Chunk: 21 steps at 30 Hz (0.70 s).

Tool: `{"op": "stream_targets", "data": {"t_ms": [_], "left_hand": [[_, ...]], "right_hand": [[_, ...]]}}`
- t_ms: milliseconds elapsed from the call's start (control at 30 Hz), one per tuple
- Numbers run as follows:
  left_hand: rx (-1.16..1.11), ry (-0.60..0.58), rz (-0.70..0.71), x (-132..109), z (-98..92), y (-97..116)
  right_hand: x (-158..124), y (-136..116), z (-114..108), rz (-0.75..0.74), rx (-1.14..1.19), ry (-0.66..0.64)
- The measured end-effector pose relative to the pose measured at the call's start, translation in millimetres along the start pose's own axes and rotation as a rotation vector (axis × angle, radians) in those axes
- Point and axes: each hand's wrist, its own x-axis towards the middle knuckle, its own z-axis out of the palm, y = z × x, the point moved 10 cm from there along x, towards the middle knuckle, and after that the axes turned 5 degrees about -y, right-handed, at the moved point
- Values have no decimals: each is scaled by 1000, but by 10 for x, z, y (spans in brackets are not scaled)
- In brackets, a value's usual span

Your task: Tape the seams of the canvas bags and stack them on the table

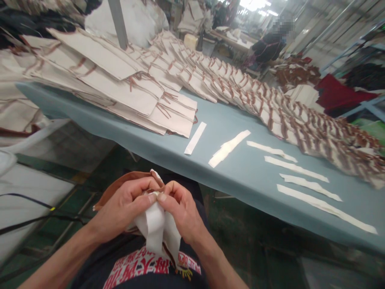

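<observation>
My left hand (124,206) and my right hand (180,208) meet over my lap, both pinching the top of a folded white fabric strip (158,230) that hangs down between them. The thumbs press together at its upper edge. A brown cloth piece (120,180) lies under and behind my left hand. Both hands are below the near edge of the blue-grey table (234,168), not touching it.
Several loose white strips (228,147) lie on the table. Overlapping rows of cream bags with brown cords (240,86) run across it, with a thicker stack (120,88) at the left. A person (267,46) works at the far end. A grey post (118,22) stands behind.
</observation>
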Motion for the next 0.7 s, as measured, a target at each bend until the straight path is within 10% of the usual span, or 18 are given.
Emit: {"op": "stream_targets", "data": {"t_ms": [133, 267, 700], "left_hand": [[-108, 4, -39, -37, -58, -93], [-50, -31, -46, -47, -50, -18], [346, 3, -123, -52, -139, 40]], "right_hand": [[-67, -466, -203, -351, -336, 119], [-55, -761, -16, -575, -559, -121], [-95, -784, 225, -852, -1323, -242]]}}
